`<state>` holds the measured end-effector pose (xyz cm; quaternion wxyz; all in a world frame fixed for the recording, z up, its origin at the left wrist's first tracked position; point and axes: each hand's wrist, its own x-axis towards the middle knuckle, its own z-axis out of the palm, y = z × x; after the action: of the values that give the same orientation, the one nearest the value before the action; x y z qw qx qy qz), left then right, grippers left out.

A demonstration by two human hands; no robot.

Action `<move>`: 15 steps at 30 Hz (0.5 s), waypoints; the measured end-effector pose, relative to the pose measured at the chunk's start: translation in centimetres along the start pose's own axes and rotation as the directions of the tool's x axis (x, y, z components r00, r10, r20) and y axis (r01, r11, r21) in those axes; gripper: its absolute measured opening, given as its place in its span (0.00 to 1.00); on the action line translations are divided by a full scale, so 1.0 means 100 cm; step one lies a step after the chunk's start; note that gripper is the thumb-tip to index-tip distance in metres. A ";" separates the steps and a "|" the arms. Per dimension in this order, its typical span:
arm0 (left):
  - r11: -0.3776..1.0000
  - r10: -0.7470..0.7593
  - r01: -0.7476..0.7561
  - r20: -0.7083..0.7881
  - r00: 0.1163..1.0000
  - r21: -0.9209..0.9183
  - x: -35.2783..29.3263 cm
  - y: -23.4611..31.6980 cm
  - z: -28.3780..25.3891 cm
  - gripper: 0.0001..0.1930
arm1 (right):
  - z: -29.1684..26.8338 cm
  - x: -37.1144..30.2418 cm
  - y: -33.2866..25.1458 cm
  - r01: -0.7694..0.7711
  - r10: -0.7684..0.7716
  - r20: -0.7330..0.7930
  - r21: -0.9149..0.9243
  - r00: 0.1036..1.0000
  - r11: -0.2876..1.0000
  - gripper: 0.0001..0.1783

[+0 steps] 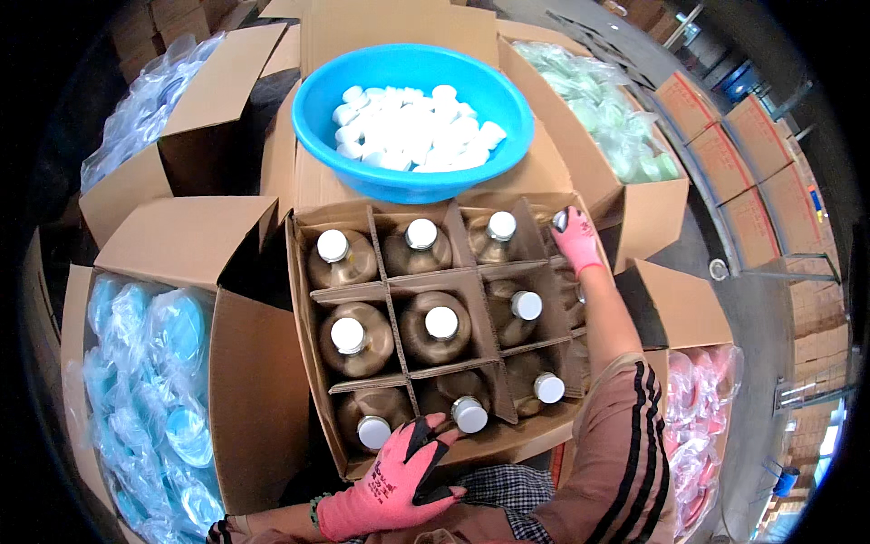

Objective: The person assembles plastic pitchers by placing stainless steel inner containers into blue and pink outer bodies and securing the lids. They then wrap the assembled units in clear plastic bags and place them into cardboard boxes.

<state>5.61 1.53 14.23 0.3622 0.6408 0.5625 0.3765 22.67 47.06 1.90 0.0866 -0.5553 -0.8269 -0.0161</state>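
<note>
A cardboard box [304, 358] with cardboard dividers holds several clear round bottles, most topped with white caps. My right hand [577, 240], in a pink glove, reaches into the far right compartment. Its fingers are closed round the top of a bottle, where a bit of silvery-white cap [560, 220] shows; the rest of that bottle is hidden. At the front edge of the box, my left hand [394, 480], in a pink and black glove, holds nothing. Its fingers are spread beside the white-capped front bottles [470, 414]. My right forearm partly covers the right column of compartments.
A blue basin [412, 188] full of white caps [408, 127] rests on the box's far flap. Open cartons around it hold bagged blue pieces [154, 390], green pieces [603, 113], pink pieces [698, 426] and pale purple pieces [154, 100]. Stacked cartons [752, 181] stand farther right.
</note>
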 end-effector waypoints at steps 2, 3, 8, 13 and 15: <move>1.000 -0.014 0.014 -0.018 1.000 -0.011 -0.002 -0.006 0.000 0.34 | -0.015 0.011 -0.026 -0.029 0.040 0.162 -0.072 0.986 0.997 0.27; 1.000 -0.001 0.001 -0.006 1.000 -0.013 0.000 -0.005 -0.001 0.34 | -0.022 0.017 -0.024 0.005 0.022 0.219 -0.123 0.976 0.992 0.27; 0.999 0.035 -0.035 0.102 0.994 -0.001 0.009 -0.009 -0.006 0.31 | -0.011 0.036 -0.023 0.142 -0.096 0.232 -0.191 0.968 0.971 0.37; 1.000 0.010 -0.010 0.024 1.000 0.000 0.011 -0.013 -0.010 0.31 | -0.013 0.057 -0.016 0.137 -0.042 0.449 -0.183 0.893 0.974 0.30; 1.000 0.004 -0.004 0.037 0.999 0.001 0.013 -0.015 -0.014 0.31 | -0.009 0.049 -0.023 0.070 0.007 0.326 -0.225 0.945 0.972 0.28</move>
<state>3.82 3.04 13.67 0.3713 0.6492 0.5545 0.3649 18.89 50.58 3.74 -0.1166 -0.5434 -0.8310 -0.0229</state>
